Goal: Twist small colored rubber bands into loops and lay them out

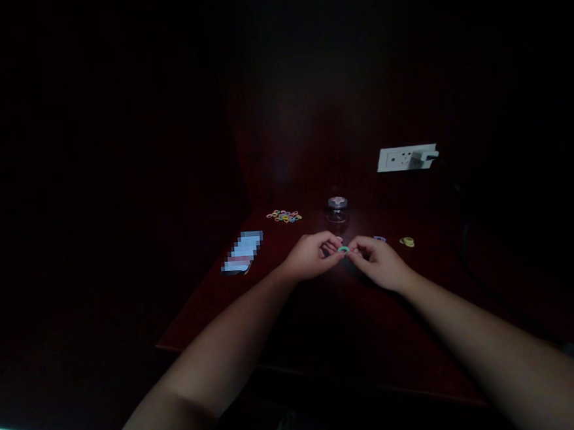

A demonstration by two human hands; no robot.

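Between my two hands is a small green hair tie, pinched at both sides just above the dark red table. My left hand grips its left side with thumb and fingertips. On the other side, my right hand pinches the right edge. Behind my right fingers lie purple hair ties, partly hidden. A few yellow hair ties rest to the right of that hand. Something small and pink shows just behind my left fingertips.
A loose pile of colourful hair ties lies at the back left. Beyond my hands stands a clear round jar. A phone with a lit, blurred screen lies at left. A plug sits in the wall socket, its dark cable hanging down.
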